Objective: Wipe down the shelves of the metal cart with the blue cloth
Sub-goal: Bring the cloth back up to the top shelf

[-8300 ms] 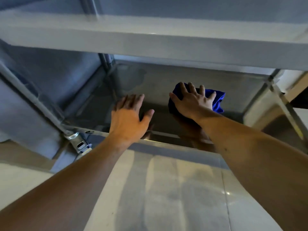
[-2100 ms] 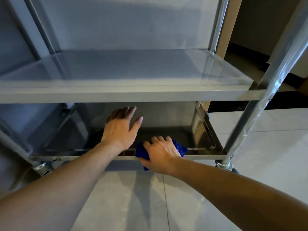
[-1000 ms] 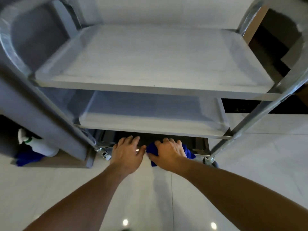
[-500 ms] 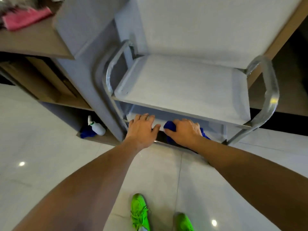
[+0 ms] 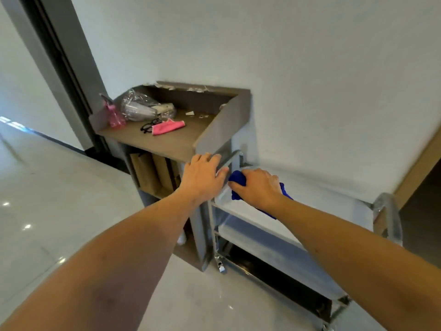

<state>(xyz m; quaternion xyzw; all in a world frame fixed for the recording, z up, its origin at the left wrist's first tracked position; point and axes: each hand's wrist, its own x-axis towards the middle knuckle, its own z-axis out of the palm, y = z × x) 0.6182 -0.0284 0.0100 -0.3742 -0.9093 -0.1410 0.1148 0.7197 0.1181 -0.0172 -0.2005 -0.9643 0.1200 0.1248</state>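
Note:
The metal cart (image 5: 317, 206) stands against the white wall, its three shelves seen from above. My right hand (image 5: 256, 187) presses the crumpled blue cloth (image 5: 237, 180) onto the near left corner of the top shelf, fingers closed over it. My left hand (image 5: 202, 176) rests on the cart's left handle bar (image 5: 230, 158), fingers curled over the bar. The middle and bottom shelves show below the top shelf's front edge.
A brown side cabinet (image 5: 171, 142) stands left of the cart, holding a pink cloth (image 5: 168, 127), black glasses (image 5: 150, 126), a pink bottle (image 5: 114, 115) and a plastic bag (image 5: 143, 107). The cart's right handle (image 5: 387, 218) rises at the right. Glossy tiled floor (image 5: 59, 199) lies to the left.
I have risen from the bottom shelf; both hands moved up. The cloth went from the bottom shelf's front edge to the top shelf, and my left hand now rests on the handle.

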